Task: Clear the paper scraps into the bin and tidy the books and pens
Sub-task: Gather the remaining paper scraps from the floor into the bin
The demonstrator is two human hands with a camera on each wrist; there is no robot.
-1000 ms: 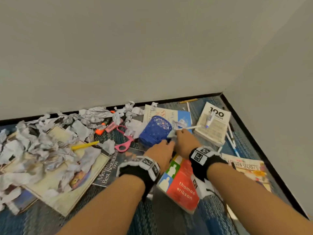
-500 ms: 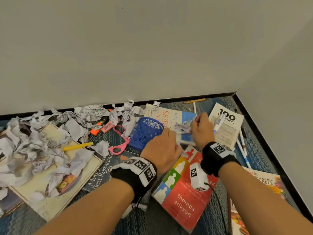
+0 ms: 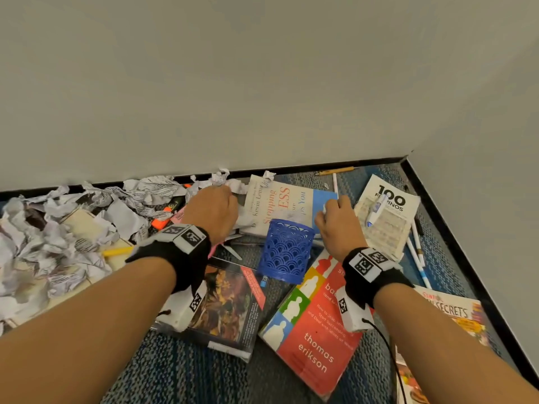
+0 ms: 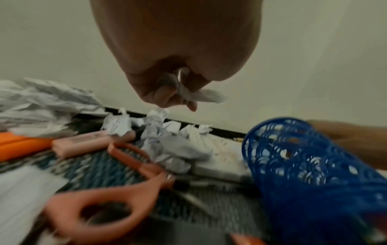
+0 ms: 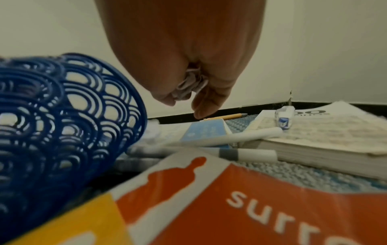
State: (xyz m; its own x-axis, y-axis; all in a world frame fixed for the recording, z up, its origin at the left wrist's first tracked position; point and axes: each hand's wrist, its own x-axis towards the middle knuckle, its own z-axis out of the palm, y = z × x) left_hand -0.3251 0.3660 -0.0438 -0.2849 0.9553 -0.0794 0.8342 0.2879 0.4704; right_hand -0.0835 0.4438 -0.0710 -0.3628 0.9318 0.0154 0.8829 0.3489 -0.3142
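My left hand [image 3: 217, 209] hovers over the scraps by the wall and pinches a paper scrap [image 4: 206, 97] between thumb and fingers [image 4: 167, 97]. My right hand [image 3: 335, 220] hangs over the pale "Stress" book [image 3: 277, 199], its curled fingers [image 5: 201, 106] holding a crumpled scrap [image 5: 188, 86]. Between the hands a blue mesh pen holder [image 3: 287, 249] stands upright, touched by neither. Crumpled paper scraps [image 3: 58, 228] pile up on the left. White pens [image 5: 230, 137] lie beside the red "thomas erikson" book [image 3: 315, 325].
On the carpet lie a "100" book [image 3: 388, 225] with a correction tape on it, a dark book [image 3: 230, 304], a "Secrets" magazine [image 3: 449, 313], pink scissors [image 4: 117, 190], highlighters [image 3: 162, 221], a yellow pen [image 3: 116, 251] and a pencil [image 3: 335, 171]. Walls meet at the far right corner.
My left hand let go of the blue holder, which now stands upright, and moved left and farther out to the scraps by the wall. My right hand stays near the pale book.
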